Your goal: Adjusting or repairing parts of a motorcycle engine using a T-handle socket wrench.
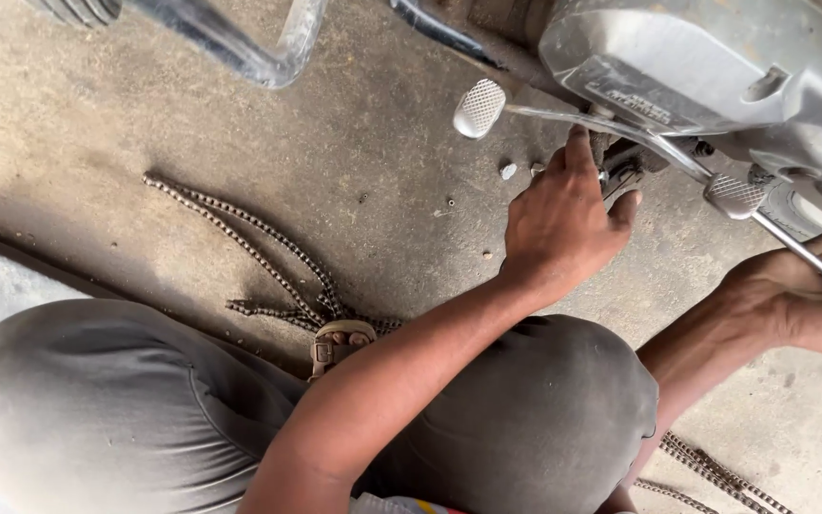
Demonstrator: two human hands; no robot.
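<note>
Person is squatting on a concrete floor (354,171) beside a motorcycle; grey-trousered knees are filling the near part of the view. Left hand (568,224) is reaching far, under the silver engine cover (658,67), fingers curling around a dark metal part (620,176) just below the gear lever; grip is narrow, and how firmly it is closing on the part cannot be told. The lever's ribbed pedal pad (479,108) is sitting just left of that hand. Right hand (801,300) is lying at the right edge, fingers wrapping loosely about a thin metal rod (804,252) that is running down from the footrest (736,193). A loose drive chain (249,243) is lying on the floor to the left, well apart from both hands, its end touching a sandalled foot (340,343). Small bolts (508,171) are resting near the left hand
</note>
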